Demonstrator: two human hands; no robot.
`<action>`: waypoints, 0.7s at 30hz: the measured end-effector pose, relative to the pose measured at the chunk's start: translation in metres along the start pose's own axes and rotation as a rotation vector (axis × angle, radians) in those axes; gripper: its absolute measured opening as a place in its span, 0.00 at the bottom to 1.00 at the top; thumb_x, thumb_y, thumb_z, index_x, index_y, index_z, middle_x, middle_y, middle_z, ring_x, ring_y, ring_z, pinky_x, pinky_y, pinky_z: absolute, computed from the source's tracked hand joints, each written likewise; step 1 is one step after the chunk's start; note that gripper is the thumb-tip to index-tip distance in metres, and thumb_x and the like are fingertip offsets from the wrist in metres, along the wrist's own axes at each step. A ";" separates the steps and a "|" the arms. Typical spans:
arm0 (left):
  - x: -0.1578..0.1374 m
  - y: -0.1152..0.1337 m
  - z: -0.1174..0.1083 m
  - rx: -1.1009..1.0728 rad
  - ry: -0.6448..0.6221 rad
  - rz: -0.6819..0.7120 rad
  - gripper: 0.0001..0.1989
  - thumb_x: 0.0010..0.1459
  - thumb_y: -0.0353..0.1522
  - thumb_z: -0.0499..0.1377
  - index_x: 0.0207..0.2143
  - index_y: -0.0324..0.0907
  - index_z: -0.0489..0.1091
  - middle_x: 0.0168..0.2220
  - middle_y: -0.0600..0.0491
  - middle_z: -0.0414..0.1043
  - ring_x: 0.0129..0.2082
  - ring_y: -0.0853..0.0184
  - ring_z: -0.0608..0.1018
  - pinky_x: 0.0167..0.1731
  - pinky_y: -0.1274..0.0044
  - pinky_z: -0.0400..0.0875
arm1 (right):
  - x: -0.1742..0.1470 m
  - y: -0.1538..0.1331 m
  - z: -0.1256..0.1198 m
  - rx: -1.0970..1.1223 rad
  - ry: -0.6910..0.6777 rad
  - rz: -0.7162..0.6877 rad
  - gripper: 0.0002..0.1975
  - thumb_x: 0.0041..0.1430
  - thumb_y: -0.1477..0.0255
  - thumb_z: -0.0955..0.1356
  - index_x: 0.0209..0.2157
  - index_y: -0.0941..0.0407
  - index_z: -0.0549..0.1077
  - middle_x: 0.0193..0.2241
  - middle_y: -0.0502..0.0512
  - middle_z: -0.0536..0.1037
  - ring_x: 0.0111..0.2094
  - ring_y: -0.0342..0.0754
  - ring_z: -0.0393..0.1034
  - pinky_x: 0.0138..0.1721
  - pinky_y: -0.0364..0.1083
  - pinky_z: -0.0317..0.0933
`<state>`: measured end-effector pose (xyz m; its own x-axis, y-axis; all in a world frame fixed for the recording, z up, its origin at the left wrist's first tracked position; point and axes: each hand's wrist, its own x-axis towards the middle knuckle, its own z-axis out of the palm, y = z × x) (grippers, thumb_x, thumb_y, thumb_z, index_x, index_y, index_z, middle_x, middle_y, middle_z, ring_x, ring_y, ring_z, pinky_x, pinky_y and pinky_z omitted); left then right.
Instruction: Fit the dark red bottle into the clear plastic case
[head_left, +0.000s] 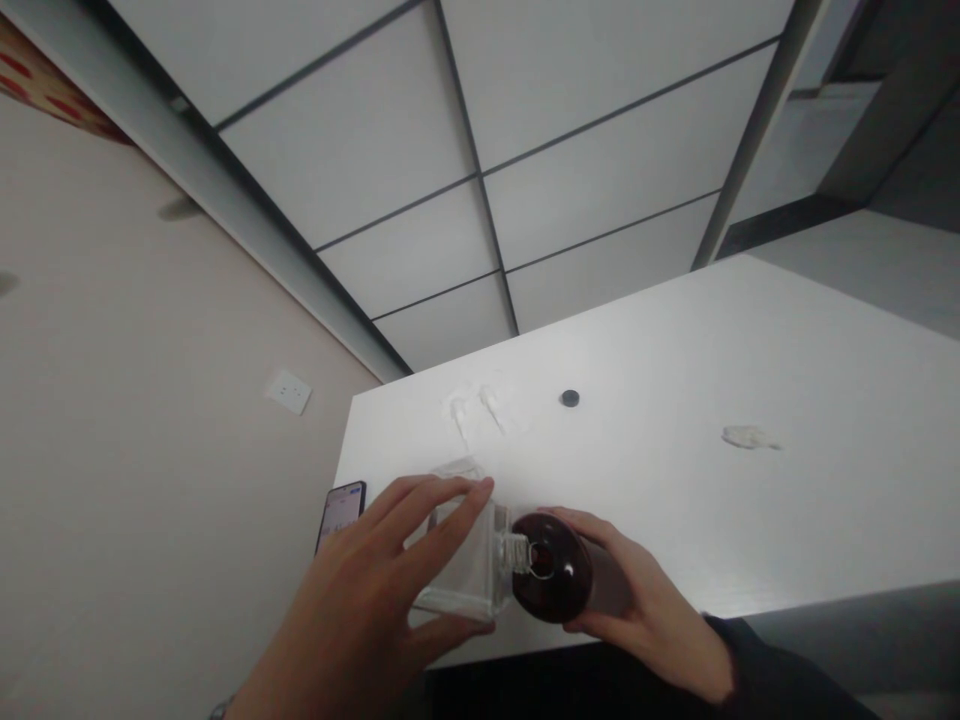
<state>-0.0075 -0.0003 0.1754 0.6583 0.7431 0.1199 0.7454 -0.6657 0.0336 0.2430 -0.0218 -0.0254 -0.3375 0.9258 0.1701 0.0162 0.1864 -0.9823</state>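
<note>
My left hand is wrapped round a clear square bottle, which lies tilted on its side with its threaded neck pointing right. In my right hand is a dark brown bottle with a rounded shoulder and an open mouth. The clear bottle's neck meets the brown bottle's mouth; whether they touch cannot be made out. Beyond my left hand, two white pump heads with thin tubes lie on the white table.
A small dark round cap lies toward the table's far side. Further right is a crumpled whitish piece. A phone rests at the left edge, near the wall with a socket. Panelled doors stand behind the table.
</note>
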 end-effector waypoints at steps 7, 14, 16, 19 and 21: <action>0.000 0.001 0.000 -0.003 -0.003 -0.006 0.50 0.49 0.31 0.79 0.70 0.51 0.61 0.60 0.47 0.78 0.57 0.52 0.82 0.54 0.63 0.84 | 0.000 0.004 0.000 -0.010 0.006 -0.020 0.37 0.60 0.54 0.78 0.66 0.50 0.69 0.65 0.67 0.75 0.66 0.66 0.72 0.68 0.69 0.64; 0.006 0.006 -0.003 -0.048 -0.009 -0.071 0.49 0.41 0.30 0.82 0.63 0.51 0.64 0.57 0.51 0.81 0.54 0.54 0.84 0.51 0.65 0.86 | 0.000 0.003 0.000 -0.002 0.002 -0.020 0.37 0.60 0.55 0.78 0.66 0.49 0.69 0.65 0.67 0.75 0.66 0.66 0.71 0.68 0.69 0.64; 0.007 0.008 -0.004 -0.053 -0.007 -0.073 0.51 0.37 0.29 0.83 0.61 0.51 0.63 0.56 0.51 0.82 0.54 0.54 0.85 0.50 0.65 0.86 | 0.000 0.001 0.000 -0.003 0.005 -0.018 0.37 0.60 0.54 0.78 0.66 0.49 0.69 0.66 0.66 0.75 0.66 0.66 0.71 0.68 0.68 0.63; 0.008 0.009 -0.006 -0.057 -0.001 -0.064 0.52 0.36 0.28 0.84 0.61 0.52 0.63 0.56 0.51 0.82 0.55 0.52 0.85 0.50 0.63 0.86 | 0.000 0.001 0.000 -0.004 0.003 -0.005 0.37 0.60 0.53 0.78 0.66 0.49 0.69 0.66 0.66 0.75 0.67 0.66 0.71 0.69 0.68 0.63; 0.007 0.008 -0.006 -0.062 -0.005 -0.056 0.50 0.38 0.29 0.83 0.62 0.52 0.64 0.57 0.50 0.81 0.55 0.52 0.84 0.51 0.63 0.86 | -0.001 0.004 0.000 -0.004 -0.002 -0.005 0.37 0.60 0.53 0.78 0.66 0.49 0.69 0.66 0.66 0.75 0.67 0.66 0.71 0.69 0.68 0.63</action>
<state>0.0029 -0.0007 0.1825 0.6167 0.7793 0.1110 0.7730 -0.6262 0.1016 0.2429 -0.0217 -0.0299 -0.3391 0.9244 0.1744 0.0180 0.1918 -0.9813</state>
